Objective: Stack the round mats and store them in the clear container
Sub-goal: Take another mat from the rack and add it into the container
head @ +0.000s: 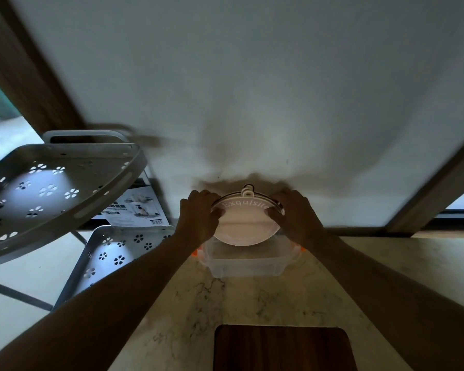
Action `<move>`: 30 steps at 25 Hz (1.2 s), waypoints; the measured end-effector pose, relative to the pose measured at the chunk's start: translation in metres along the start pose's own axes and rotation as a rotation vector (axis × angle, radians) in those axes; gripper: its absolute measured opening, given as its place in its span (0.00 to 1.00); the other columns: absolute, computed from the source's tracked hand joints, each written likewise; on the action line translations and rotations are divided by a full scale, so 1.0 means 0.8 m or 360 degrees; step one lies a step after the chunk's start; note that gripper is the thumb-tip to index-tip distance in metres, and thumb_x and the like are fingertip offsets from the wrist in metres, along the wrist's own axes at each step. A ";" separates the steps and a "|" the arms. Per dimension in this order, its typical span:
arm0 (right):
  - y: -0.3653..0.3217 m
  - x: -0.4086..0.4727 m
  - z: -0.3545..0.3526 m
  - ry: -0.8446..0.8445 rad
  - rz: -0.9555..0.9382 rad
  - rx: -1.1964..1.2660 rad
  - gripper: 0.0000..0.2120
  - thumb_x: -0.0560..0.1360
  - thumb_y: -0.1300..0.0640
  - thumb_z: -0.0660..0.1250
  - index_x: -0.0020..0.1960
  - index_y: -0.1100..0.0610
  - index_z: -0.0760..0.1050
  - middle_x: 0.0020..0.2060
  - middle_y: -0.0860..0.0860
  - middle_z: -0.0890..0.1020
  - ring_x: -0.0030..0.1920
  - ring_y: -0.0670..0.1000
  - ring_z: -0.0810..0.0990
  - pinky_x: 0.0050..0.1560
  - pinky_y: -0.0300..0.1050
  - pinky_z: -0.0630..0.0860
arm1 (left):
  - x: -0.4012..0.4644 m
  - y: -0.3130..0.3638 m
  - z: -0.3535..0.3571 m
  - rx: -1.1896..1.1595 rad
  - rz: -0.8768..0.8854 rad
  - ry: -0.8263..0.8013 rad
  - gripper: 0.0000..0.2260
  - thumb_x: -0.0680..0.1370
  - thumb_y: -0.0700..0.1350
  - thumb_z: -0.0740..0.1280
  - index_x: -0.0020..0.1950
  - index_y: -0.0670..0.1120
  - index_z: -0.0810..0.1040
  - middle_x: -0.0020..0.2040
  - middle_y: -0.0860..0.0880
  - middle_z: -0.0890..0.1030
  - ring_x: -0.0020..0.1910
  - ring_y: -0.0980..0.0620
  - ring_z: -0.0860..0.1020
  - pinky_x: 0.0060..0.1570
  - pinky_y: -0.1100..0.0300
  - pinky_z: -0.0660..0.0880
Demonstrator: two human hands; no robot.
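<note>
A stack of round mats (pixel 245 227), pale pink on top with the word "Exquisite" along its far rim and a hanging loop at the back, is held just above the clear container (pixel 245 265). My left hand (pixel 198 214) grips the stack's left edge. My right hand (pixel 296 212) grips its right edge. The container is a clear plastic box with orange side clips, standing open on the marble counter (pixel 188 311) against the wall. The stack's near edge overlaps the container's far rim; a darker mat edge shows under the top one.
A white metal rack (pixel 51 188) with flower-shaped cut-outs stands at the left, with a lower shelf (pixel 113 253) and a printed box (pixel 142 207) behind it. A dark wooden board (pixel 281 349) lies on the counter near me. The wall rises right behind the container.
</note>
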State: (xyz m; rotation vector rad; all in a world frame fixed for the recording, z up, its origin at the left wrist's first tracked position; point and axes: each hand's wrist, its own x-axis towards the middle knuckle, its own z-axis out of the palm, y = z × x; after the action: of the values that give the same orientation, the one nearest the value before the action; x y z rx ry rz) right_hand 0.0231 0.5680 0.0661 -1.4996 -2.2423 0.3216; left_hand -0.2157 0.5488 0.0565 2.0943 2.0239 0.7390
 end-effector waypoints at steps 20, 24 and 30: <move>-0.003 0.002 0.008 -0.0036 0.0078 -0.0048 0.13 0.75 0.52 0.68 0.57 0.57 0.78 0.51 0.57 0.80 0.53 0.61 0.76 0.53 0.54 0.72 | -0.003 -0.002 0.016 -0.0178 -0.0012 -0.0005 0.07 0.77 0.42 0.68 0.54 0.43 0.79 0.50 0.43 0.78 0.50 0.45 0.75 0.47 0.57 0.68; -0.001 -0.005 0.015 -0.0001 0.0126 -0.0087 0.13 0.77 0.52 0.66 0.58 0.57 0.77 0.53 0.57 0.80 0.54 0.60 0.75 0.54 0.53 0.72 | -0.006 -0.007 0.014 -0.0065 0.0124 -0.0073 0.08 0.77 0.43 0.67 0.54 0.43 0.79 0.49 0.43 0.79 0.49 0.43 0.75 0.48 0.50 0.73; -0.003 0.003 0.016 -0.0011 0.0124 -0.0112 0.12 0.76 0.54 0.66 0.57 0.58 0.77 0.55 0.57 0.79 0.56 0.61 0.75 0.54 0.54 0.70 | -0.002 -0.004 0.014 -0.0053 0.0131 -0.0045 0.08 0.77 0.43 0.67 0.54 0.43 0.79 0.50 0.42 0.80 0.49 0.43 0.75 0.49 0.48 0.74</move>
State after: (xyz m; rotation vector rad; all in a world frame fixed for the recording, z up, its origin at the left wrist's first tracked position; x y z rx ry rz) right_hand 0.0145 0.5699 0.0558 -1.6274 -2.2258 0.2738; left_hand -0.2141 0.5501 0.0450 2.1681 1.9081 0.7459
